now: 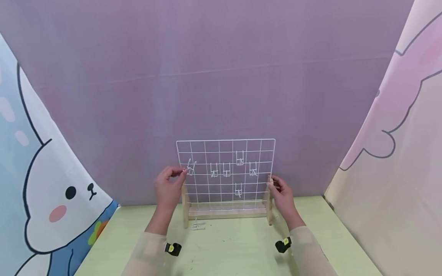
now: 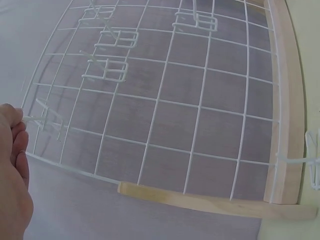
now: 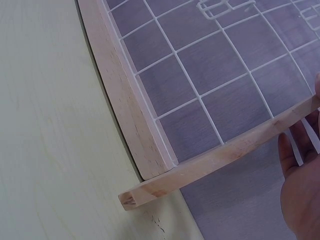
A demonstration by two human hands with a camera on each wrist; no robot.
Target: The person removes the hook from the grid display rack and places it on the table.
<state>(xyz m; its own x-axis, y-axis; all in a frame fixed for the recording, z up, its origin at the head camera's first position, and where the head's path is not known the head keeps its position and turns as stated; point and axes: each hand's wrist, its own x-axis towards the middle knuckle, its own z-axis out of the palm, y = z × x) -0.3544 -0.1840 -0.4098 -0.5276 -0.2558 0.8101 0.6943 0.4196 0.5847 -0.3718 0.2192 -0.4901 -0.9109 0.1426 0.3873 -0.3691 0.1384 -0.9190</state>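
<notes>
held hook (image 1: 190,169): white wire, on the grid's left part, between 9 and 10 o'clock from grid centre in head view. tilted, unlike the upright ones. can't tell if it's seated on the wires.

left hand (image 1: 169,189): thumb and index fingertips pinch the hook's prong, narrow grip, hand at 9 o'clock of the grid.

right hand (image 1: 284,196): at 3 o'clock, thumb on one side of the stand's right post, fingers on the other, so it grips the post near its top.

grid (image 1: 226,140): white wire panel, upright in the wooden stand (image 1: 226,216), whose lower rail runs along 6 o'clock.

five more hooks on the grid: two side by side near centre, (image 1: 214,173) and (image 1: 226,172); top one (image 1: 239,161) toward 1 o'clock; one (image 1: 253,171) between 2 and 3; low one (image 1: 238,190) toward 5.

loose hook (image 1: 198,226): on the pale green table (image 1: 238,249), 7 o'clock, just beside the stand's left foot.

further out: pale sleeves (image 1: 146,249), black device (image 1: 173,249) at each wrist, purple backdrop (image 1: 221,76) at 12, cartoon rabbit panel (image 1: 45,191) toward 9, pink cartoon panel (image 1: 407,88) toward 2.
</notes>
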